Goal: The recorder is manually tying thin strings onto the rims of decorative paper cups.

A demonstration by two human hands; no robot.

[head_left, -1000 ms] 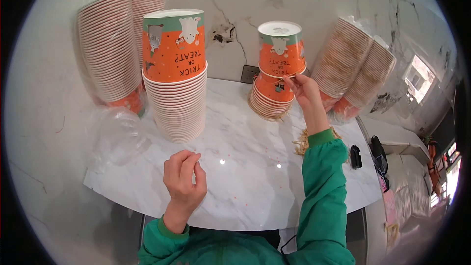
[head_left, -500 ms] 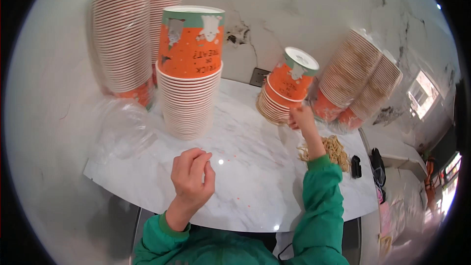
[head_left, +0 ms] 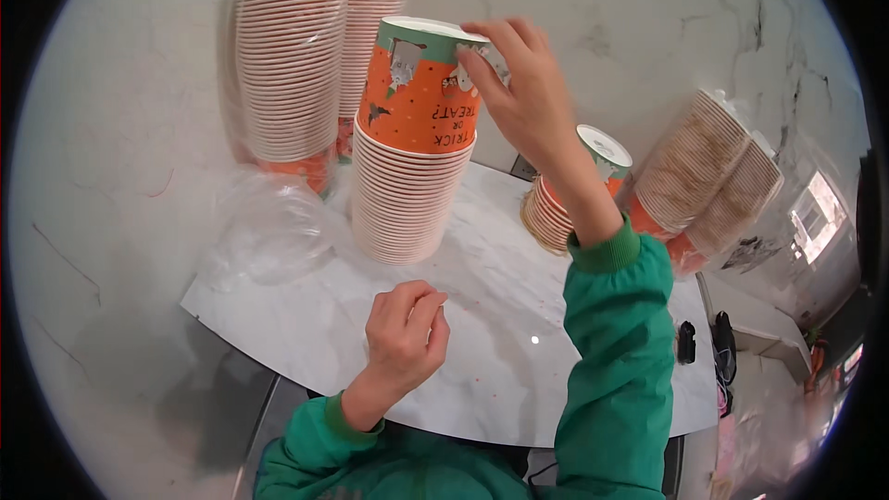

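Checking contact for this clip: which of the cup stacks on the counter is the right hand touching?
The tall unwrapped stack in the middle: the right hand grips its top cup's rim. The short stack stands untouched; the others are plastic-wrapped.

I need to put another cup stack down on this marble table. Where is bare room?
Free: the white marble tabletop between the tall stack of orange paper cups and the short orange cup stack, and the near edge right of the left hand. Crowded: the back left, with plastic-wrapped cup sleeves and a crumpled clear wrapper.
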